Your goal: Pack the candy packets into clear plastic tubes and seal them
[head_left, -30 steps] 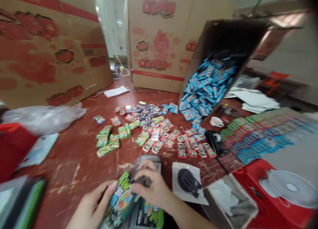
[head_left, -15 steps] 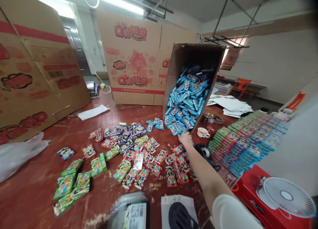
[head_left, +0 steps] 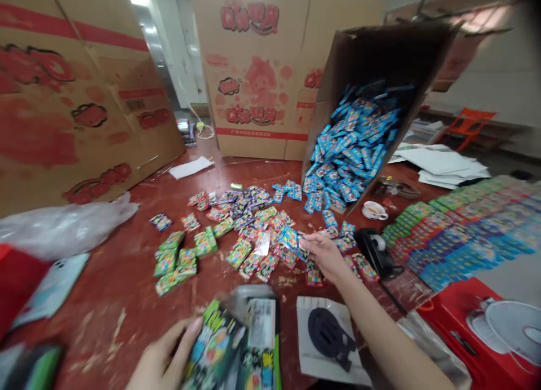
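My right hand [head_left: 327, 255] is closed on small blue packets [head_left: 289, 238], above the red and green packets on the table. At the bottom, my left hand [head_left: 167, 353] grips a green-and-black printed pack [head_left: 217, 345], its thumb across the near side; the pack is blurred. Close to that pack is a clear plastic container [head_left: 262, 322] with a white label and printed packs in it. A tipped cardboard box [head_left: 325, 119] lies open towards me, heaped with blue packets [head_left: 355, 147], some spilling onto the table. Loose purple packets [head_left: 249, 201] and green packets [head_left: 169, 263] lie mid-table.
A black tape dispenser [head_left: 376, 252] and a white cup [head_left: 374, 211] stand right of the packets. Stacked colourful packs [head_left: 460, 226], a red box with a white fan [head_left: 511, 328] and a dark disc-shaped object [head_left: 329, 333] are also right. Large cartons [head_left: 257, 97] stand behind; a plastic bag [head_left: 71, 224] lies left.
My right hand has drawn back from the box's mouth towards me with blue packets. My left hand has come into view holding the green-and-black pack. A few more blue packets lie before the box.
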A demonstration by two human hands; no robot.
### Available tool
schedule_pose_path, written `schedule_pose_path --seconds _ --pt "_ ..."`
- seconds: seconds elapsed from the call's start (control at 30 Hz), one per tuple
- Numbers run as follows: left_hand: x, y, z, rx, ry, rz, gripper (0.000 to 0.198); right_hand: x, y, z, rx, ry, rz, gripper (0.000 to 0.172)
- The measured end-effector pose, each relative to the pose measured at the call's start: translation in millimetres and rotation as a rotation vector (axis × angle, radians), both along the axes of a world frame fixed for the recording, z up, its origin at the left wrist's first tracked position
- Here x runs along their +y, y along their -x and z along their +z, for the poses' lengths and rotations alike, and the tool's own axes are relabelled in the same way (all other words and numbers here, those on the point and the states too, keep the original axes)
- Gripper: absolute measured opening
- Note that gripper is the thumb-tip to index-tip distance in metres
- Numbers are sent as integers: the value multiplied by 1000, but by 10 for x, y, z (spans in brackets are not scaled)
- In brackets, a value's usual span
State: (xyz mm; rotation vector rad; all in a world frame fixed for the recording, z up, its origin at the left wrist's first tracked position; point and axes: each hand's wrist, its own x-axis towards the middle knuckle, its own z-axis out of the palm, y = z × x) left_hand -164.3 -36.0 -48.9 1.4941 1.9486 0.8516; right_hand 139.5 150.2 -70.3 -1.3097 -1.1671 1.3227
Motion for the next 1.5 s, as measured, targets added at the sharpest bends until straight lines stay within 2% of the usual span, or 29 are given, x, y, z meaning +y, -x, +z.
schedule_pose_path --seconds 0.13,0.23,0.3,0.43,0.53,0.6,0.67,0.73,0.8,0.87,1.07,1.33,1.5 --pt "-81 -272 100 -167 5 -3 38 -649 515 60 244 -86 106 36" --pt "-174 -433 83 -236 -8 -7 35 -911 806 153 337 -133 123 36" --pt "-239 -484 85 -244 -36 16 34 -1004 900 193 279 -178 178 32" --pt "-341 -508 121 -247 -73 54 34 -1043 837 213 74 -232 339 23" --pt "-391 -535 114 -255 -75 56 35 -1022 735 226 82 -135 442 26" --pt "-417 -561 98 -247 -84 83 34 -1032 710 256 102 -119 451 26" --pt "-441 -584 91 -249 -84 107 32 -1070 719 304 75 -218 416 22" --pt "-472 -600 97 -272 -74 123 32 -1116 745 360 1 -395 411 19" --pt "-512 -617 108 -307 -73 146 32 -1144 777 400 -63 -538 468 20" --pt "-563 -642 108 -342 -85 183 32 -1140 821 408 -72 -579 515 20" --pt "-748 -707 17 -444 -99 277 32 -1115 1019 309 -38 -487 424 19" --pt "-933 -716 -112 -492 -69 312 34 -1243 1154 250 -103 -435 657 20" --pt "-1064 -711 -173 -500 -76 412 35 -1475 1327 83 -11 -276 575 22"
